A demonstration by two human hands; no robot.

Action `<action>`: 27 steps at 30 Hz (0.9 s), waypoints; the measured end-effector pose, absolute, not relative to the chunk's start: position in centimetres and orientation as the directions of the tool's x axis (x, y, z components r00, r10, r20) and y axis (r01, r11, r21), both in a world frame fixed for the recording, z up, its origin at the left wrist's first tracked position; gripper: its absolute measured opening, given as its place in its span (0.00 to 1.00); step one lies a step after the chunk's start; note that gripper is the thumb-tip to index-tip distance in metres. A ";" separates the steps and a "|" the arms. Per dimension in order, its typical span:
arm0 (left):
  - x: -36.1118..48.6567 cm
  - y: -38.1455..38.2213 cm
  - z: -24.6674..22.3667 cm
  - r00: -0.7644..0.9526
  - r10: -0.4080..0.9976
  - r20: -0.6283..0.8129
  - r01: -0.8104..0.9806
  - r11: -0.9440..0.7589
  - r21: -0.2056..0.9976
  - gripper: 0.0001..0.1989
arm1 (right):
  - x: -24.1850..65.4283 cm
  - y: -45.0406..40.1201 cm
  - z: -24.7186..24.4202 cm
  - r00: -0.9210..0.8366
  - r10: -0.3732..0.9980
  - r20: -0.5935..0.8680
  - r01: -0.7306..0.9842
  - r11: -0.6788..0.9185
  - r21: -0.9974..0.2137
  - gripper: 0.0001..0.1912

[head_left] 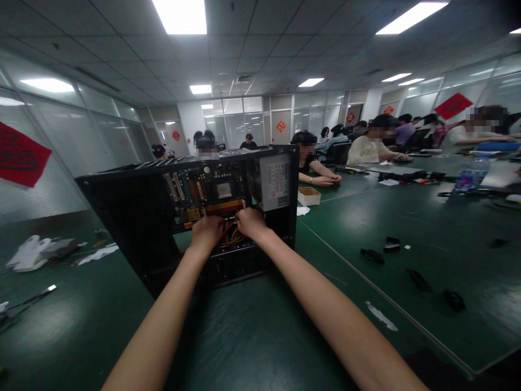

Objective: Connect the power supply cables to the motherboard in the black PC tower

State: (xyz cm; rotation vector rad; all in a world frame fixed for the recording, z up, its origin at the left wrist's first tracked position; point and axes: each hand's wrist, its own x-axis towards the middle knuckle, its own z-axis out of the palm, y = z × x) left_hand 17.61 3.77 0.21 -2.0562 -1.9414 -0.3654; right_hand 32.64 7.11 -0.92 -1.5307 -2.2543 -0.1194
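Note:
A black computer case (122, 217) stands upright on the green table with its side off, so the motherboard (228, 174) shows inside. My left hand (207, 232) reaches in at the board's lower edge, fingers curled by the left end of the yellow and red memory slots (223, 207). At the right end of those slots is my right hand (250, 224), its fingers bent together. What either hand grips is hidden. Red and yellow power cables (231, 234) bunch between the two hands. The silver power supply (275, 183) sits at the case's upper right.
Right of the case is a small open box (309, 196). Black pieces (419, 280) and a white scrap (381, 316) lie on the green table (350, 228). A plastic bag (29, 253) lies at the left. A person (311, 165) sits behind the box; other people work farther back.

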 end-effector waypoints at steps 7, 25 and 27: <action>17.4 3.9 0.0 0.021 0.932 0.362 1.000 -0.028 0.014 0.18 | 32.5 7.2 -1.0 -0.309 0.881 0.359 0.911 0.382 -0.153 0.15; 16.0 3.0 -0.6 0.014 0.934 0.356 0.952 -0.121 0.280 0.15 | 38.6 -0.3 -3.2 -0.452 0.846 0.284 0.892 0.431 0.137 0.37; 16.5 1.8 -0.2 0.025 0.899 0.437 0.978 -0.113 0.176 0.16 | 38.0 -0.2 -3.4 -0.399 0.867 0.298 0.917 0.383 0.114 0.39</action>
